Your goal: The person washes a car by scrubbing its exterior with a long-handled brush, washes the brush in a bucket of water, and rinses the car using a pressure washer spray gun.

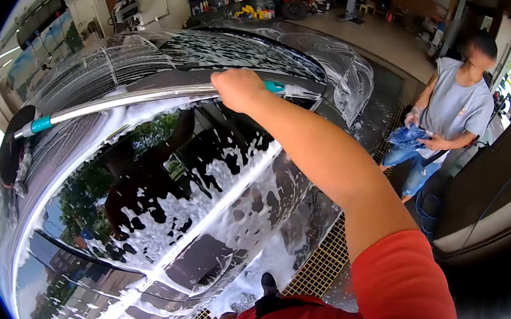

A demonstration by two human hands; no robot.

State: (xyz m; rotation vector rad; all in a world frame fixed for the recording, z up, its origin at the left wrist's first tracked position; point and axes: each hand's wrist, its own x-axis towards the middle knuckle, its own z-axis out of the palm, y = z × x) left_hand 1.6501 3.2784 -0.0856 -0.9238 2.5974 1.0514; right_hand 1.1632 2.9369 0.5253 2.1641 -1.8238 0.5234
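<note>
Across most of the view lies a dark, glossy car (157, 179), its roof and side streaked with white foam, its nearest side turned toward the camera-wearer. Beyond its far right end, well apart, a person in a pale grey top (464, 105) stands by the yellow floor grating (322, 257). Along the roof edge, above the side windows, runs a long silver metal pole (129, 100). Its long axis goes from the grip leftward and somewhat down the view to a flat, dark mop head (12, 158), which appears to lie at the roof's far left part. The right hand (238, 90), at the end of a bare arm and a red sleeve (404, 299), is closed around the pole near the end away from the mop head; a teal end piece (273, 87) shows just past the fist. The right hand is the nearer one, being on the pole; the left hand is out of view, so its grip cannot be told. The other person holds a shaggy blue cloth (407, 137).

Hard to make out: the fingertips' full wrap, the mop head's underside and whether all of it touches the car. Black lens borders cut off the car's lower left.
</note>
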